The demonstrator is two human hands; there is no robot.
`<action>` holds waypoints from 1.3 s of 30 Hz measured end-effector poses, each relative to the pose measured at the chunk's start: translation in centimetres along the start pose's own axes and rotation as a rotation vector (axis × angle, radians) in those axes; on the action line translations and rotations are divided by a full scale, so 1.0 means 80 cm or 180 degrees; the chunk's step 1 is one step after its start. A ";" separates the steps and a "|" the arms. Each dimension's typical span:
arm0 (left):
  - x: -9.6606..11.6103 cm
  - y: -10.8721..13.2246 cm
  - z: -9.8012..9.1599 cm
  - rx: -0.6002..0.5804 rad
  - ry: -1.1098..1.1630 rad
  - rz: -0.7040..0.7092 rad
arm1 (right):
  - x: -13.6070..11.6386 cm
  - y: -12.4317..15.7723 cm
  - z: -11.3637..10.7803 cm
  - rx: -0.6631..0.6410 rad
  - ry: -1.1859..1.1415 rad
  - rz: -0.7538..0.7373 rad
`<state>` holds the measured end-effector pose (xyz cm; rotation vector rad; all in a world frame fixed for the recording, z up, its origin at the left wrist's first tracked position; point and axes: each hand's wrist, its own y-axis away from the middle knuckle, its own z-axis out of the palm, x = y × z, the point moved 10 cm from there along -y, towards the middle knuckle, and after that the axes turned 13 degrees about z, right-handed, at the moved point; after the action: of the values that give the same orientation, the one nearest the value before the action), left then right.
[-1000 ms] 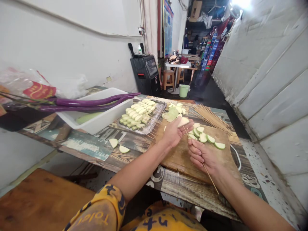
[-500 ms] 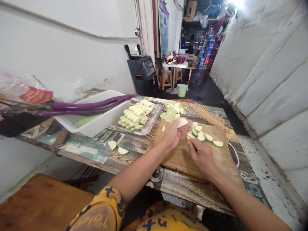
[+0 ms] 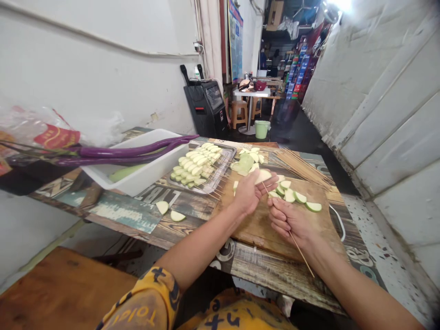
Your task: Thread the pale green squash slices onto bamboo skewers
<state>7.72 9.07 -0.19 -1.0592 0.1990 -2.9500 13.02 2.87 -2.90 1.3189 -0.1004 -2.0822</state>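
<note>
My left hand [image 3: 248,191] is above the cutting board [image 3: 254,231], palm up, with a pale vegetable slice [image 3: 263,176] held between thumb and fingers. My right hand [image 3: 288,219] grips a thin bamboo skewer [image 3: 301,255], whose long end sticks out below the fist toward me. The skewer's front end meets the slice; how deep it goes in cannot be made out. Loose half-round slices with green skin [image 3: 300,197] lie on the board just beyond my right hand. Left of the board, a metal tray [image 3: 225,158] carries rows of skewered slices [image 3: 195,162].
Bare bamboo skewers [image 3: 300,167] lie in a pile at the table's far right. A white bin [image 3: 132,185] at left has long purple eggplants [image 3: 127,151] across it. Two slices [image 3: 178,216] rest on the table near its front edge. A black speaker [image 3: 208,107] stands behind.
My right hand has turned, so its curled fingers and the skewer's long rear end now show. The left hand still holds the slice; the view has shifted slightly.
</note>
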 end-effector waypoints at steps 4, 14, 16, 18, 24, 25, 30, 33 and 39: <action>0.000 0.001 0.002 -0.0032 -0.0065 0.0010 | -0.013 0.007 -0.011 0.0600 0.0658 -0.0379; -0.021 0.019 0.011 -0.0125 -0.0472 -0.0175 | -0.041 0.022 -0.022 0.1311 0.1547 -0.0980; -0.020 0.017 0.012 -0.0144 -0.0430 -0.0160 | -0.040 0.019 -0.021 0.1270 0.1489 -0.0889; -0.010 0.009 0.007 -0.0046 -0.0303 -0.0064 | -0.037 0.017 -0.020 0.1204 0.1501 -0.0780; 0.026 -0.018 -0.019 0.0296 -0.0092 0.0395 | -0.037 0.017 -0.013 0.1116 0.2023 -0.0932; 0.026 -0.017 -0.018 0.0279 -0.0108 0.0396 | -0.040 0.019 -0.014 0.1176 0.2097 -0.1062; 0.000 0.004 0.003 -0.0011 -0.0349 0.0111 | -0.050 0.020 -0.024 0.1326 0.2155 -0.1351; -0.017 0.018 0.019 -0.0315 -0.0503 -0.0045 | -0.057 0.025 -0.027 0.1410 0.2175 -0.1505; -0.028 0.017 0.021 -0.0484 -0.0709 -0.0222 | -0.068 0.035 -0.028 0.1621 0.2426 -0.1681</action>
<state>10.44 7.58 -0.47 -1.4305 0.3969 -2.8833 17.69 4.39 1.34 2.6002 0.0663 -1.8443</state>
